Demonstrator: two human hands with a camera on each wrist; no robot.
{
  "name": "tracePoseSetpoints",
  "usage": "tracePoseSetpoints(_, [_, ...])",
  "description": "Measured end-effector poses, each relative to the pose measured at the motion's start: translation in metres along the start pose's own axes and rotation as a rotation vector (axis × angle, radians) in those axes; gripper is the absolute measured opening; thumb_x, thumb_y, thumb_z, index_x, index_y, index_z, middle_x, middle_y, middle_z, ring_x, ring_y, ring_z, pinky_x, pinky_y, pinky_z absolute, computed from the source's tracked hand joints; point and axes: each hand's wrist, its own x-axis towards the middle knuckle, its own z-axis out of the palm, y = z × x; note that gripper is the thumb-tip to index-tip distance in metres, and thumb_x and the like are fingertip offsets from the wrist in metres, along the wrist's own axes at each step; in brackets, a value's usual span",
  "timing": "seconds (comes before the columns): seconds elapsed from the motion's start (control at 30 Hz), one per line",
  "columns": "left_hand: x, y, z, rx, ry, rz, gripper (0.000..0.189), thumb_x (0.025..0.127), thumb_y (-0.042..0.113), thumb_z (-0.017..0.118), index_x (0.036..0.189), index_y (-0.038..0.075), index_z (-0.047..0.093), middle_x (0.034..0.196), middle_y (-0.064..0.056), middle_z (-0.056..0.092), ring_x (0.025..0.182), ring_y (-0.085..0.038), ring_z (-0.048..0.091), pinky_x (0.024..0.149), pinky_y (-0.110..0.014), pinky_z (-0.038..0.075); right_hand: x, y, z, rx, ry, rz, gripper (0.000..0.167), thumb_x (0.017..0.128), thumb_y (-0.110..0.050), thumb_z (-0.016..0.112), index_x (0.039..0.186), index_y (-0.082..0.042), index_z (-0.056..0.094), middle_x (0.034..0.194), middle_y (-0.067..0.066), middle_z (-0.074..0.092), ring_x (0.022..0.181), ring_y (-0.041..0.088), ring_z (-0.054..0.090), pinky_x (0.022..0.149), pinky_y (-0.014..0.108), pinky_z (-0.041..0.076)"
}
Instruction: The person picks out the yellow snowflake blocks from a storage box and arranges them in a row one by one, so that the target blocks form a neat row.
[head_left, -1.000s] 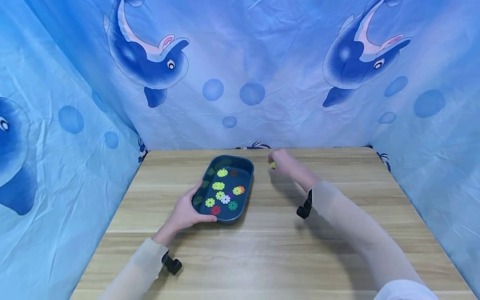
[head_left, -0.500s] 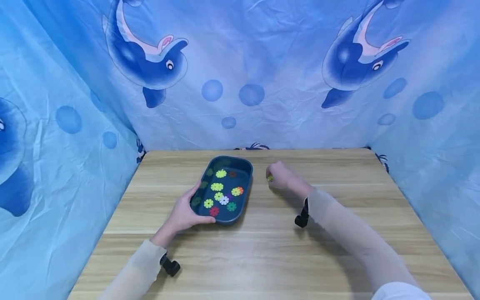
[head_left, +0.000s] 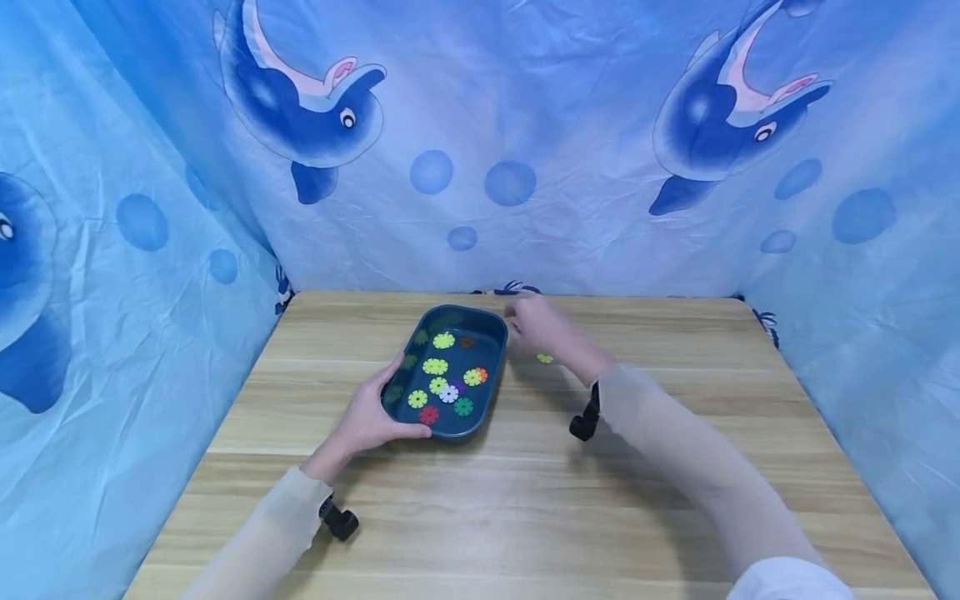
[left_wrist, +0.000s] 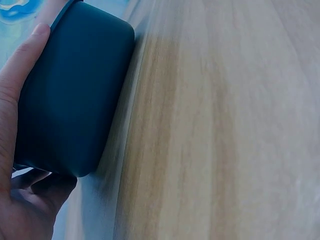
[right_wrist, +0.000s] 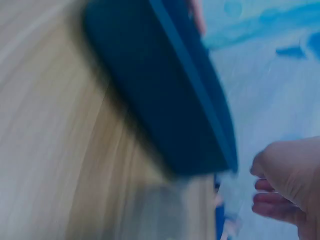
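Note:
My left hand (head_left: 367,419) grips the left side of a dark blue plastic tray (head_left: 486,408), its thumb along the near rim. In the left wrist view the tray's outer wall (left_wrist: 80,85) fills the space beside my thumb. Inside the tray lie several flower-shaped plastic discs: yellow-green ones (head_left: 435,367), a red one (head_left: 429,415), a green one (head_left: 462,407) and a white one (head_left: 448,393) among them. My right hand (head_left: 543,323) hovers at the tray's far right rim, fingers loosely bent, nothing seen between them. One yellow-green disc (head_left: 544,357) lies on the table under that wrist.
The wooden table (head_left: 480,517) is walled at the back and sides by a blue curtain (head_left: 585,225) printed with dolphins. A small dark camera sits on each wrist, the right one (head_left: 583,423) low over the wood.
My right hand has let go of the yellow-green disc, leaving it on the table right of the tray, and moved left and away toward the tray's rim. The left hand keeps its grip.

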Motion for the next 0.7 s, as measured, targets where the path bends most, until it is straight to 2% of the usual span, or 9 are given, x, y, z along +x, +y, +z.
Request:
tracePoseSetpoints(0.13, [-0.003,0.001,-0.003,0.018,0.01,-0.009,0.132,0.066,0.042,0.103,0.171,0.017,0.026,0.172,-0.018,0.037,0.156,-0.043,0.039,0.123,-0.066,0.037,0.015,-0.037,0.006,0.004,-0.112,-0.152,0.023,0.099,-0.011,0.073,0.12,-0.002,0.077,0.12,0.013,0.079,0.114,0.028,0.075,0.101,0.04,0.062])
tracePoseSetpoints(0.2, [-0.003,0.002,-0.004,0.021,0.008,-0.009,0.132,0.066,0.041,0.103,0.17,0.016,0.026,0.171,-0.018,0.039,0.154,-0.043,0.041,0.123,-0.066,0.039,0.018,-0.05,0.015,-0.019,-0.187,-0.167,0.025,0.098,-0.014,0.075,0.12,-0.003,0.078,0.121,0.012,0.078,0.116,0.026,0.074,0.102,0.038,0.061])
tracePoseSetpoints(0.3, [-0.003,0.005,-0.004,0.038,0.004,0.0,0.132,0.066,0.043,0.103,0.17,0.014,0.027,0.169,-0.019,0.041,0.152,-0.043,0.044,0.121,-0.066,0.041,0.02,-0.065,0.028,-0.068,-0.297,-0.123,0.025,0.097,-0.018,0.079,0.119,-0.006,0.079,0.119,0.009,0.079,0.11,0.02,0.074,0.097,0.036,0.063])
tracePoseSetpoints(0.43, [-0.001,0.006,-0.003,0.07,-0.003,0.008,0.131,0.066,0.045,0.102,0.17,0.013,0.028,0.169,-0.021,0.04,0.153,-0.045,0.042,0.121,-0.067,0.04,0.019,-0.075,0.039,-0.104,-0.39,-0.023,0.021,0.094,-0.02,0.083,0.111,-0.009,0.08,0.109,0.005,0.079,0.092,0.013,0.072,0.088,0.032,0.064])
tracePoseSetpoints(0.53, [0.001,0.007,-0.004,0.104,-0.006,0.015,0.134,0.065,0.048,0.102,0.17,0.014,0.026,0.17,-0.021,0.038,0.153,-0.046,0.041,0.12,-0.069,0.04,0.018,-0.079,0.044,-0.126,-0.417,0.001,0.015,0.093,-0.018,0.084,0.105,-0.01,0.08,0.102,0.003,0.079,0.083,0.011,0.069,0.084,0.029,0.064])
tracePoseSetpoints(0.7, [0.008,0.01,-0.01,0.23,-0.042,0.069,0.147,0.061,0.057,0.101,0.171,0.01,0.017,0.172,-0.021,0.031,0.154,-0.046,0.038,0.118,-0.072,0.041,0.019,-0.082,0.052,-0.158,-0.41,-0.007,0.003,0.094,-0.014,0.082,0.095,-0.012,0.08,0.091,-0.001,0.077,0.076,0.009,0.065,0.079,0.026,0.062])
